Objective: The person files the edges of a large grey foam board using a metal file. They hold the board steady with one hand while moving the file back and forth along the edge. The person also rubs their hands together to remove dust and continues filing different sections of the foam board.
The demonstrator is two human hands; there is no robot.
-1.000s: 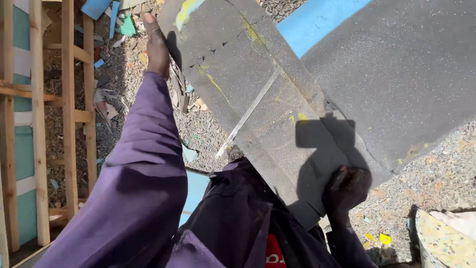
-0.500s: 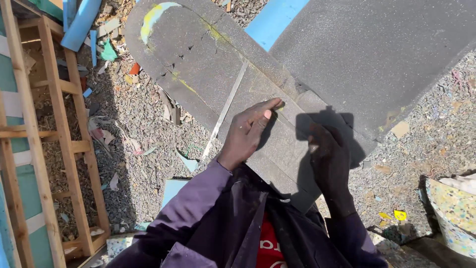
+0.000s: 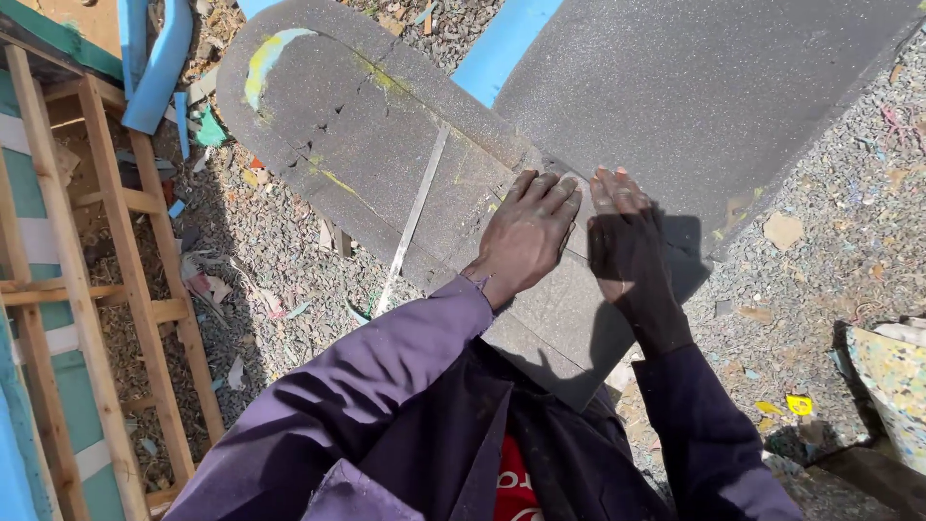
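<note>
Both hands lie flat and open, holding nothing — the left hand (image 3: 529,232) and right hand (image 3: 627,246) press side by side on the long grey foam slab with one rounded end (image 3: 367,145), which lies over gravel ground (image 3: 820,193). A thin metal straightedge (image 3: 413,217) rests across it; I'd judge no cut is visible there yet.

No packages, labels, signs or screens visible; only foam sheets, gravel, wood frame, scraps.

Harsh sunlight, hard dark shadows, sharp focus, perhaps slight edge distortion.
</note>
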